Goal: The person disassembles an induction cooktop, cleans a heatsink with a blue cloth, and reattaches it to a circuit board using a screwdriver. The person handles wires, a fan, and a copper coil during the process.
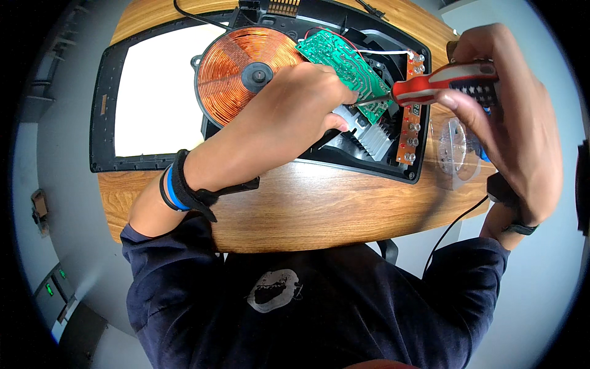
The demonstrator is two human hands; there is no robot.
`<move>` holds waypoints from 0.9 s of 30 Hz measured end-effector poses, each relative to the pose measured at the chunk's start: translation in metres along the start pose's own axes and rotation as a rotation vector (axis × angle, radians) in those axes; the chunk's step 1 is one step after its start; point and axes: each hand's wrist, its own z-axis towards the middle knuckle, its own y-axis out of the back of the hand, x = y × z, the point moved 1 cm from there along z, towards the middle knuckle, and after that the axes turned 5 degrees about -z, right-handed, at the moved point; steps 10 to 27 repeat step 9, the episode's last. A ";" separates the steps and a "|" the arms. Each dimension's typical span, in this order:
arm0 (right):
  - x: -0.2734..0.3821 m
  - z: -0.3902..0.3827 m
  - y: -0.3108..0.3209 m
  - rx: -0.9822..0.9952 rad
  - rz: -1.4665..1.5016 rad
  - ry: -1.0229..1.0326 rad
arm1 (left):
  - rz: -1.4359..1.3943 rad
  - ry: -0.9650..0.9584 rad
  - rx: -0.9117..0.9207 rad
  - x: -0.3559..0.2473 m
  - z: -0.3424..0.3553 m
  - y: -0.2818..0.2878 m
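Inside the opened black cooker housing (pixel 344 154) on the round wooden surface (pixel 307 209), the left hand (pixel 295 107) presses down on the green circuit board (pixel 344 64), its fingers curled over the board's near edge by the finned aluminium heat sink (pixel 375 138). The right hand (pixel 504 117) has its fingers closed around the red and black handle of a screwdriver (pixel 448 80), whose thin shaft runs leftward and slightly down, the tip meeting the board's lower right corner.

The board looks light, stiff and fragile; it is likely best taken by its bare edges, away from the solder side and the red and white wires. Its long axis runs diagonally, from upper left near the copper coil (pixel 246 71) to lower right. The screwdriver's ribbed handle should offer a firm, non-slip hold. A black frame with a white glass panel (pixel 153 92) lies at left, and a clear plastic piece (pixel 455 150) sits at right.
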 end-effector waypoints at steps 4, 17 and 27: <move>0.000 0.007 0.002 -0.013 -0.036 0.124 | 0.000 0.005 -0.012 -0.001 -0.002 0.001; -0.014 0.007 0.002 0.049 0.115 0.119 | -0.021 -0.050 -0.065 0.004 -0.005 -0.002; -0.014 0.007 0.002 0.049 0.115 0.119 | -0.021 -0.050 -0.065 0.004 -0.005 -0.002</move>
